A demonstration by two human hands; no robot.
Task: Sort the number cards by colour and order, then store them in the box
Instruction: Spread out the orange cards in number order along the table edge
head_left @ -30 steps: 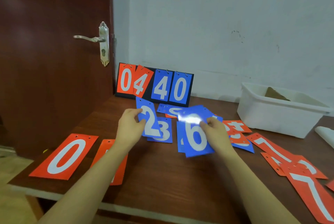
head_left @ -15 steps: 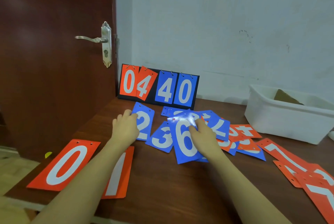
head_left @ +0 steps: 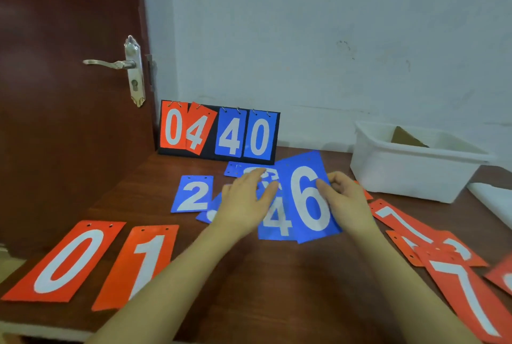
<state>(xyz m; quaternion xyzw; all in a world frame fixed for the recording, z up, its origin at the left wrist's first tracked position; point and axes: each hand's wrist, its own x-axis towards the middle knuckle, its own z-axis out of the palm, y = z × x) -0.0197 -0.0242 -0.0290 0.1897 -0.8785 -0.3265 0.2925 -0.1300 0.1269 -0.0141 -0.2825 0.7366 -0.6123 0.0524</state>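
The blue 6 card [head_left: 309, 196], long axis near upright, was pinched at its right edge by the right hand [head_left: 346, 202], while the open left hand [head_left: 243, 205] was laid flat just beside it on the blue 4 card [head_left: 274, 221].

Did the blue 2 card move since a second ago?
Yes. The blue 2 card was held up; it now lies flat on the table, left of the left hand.
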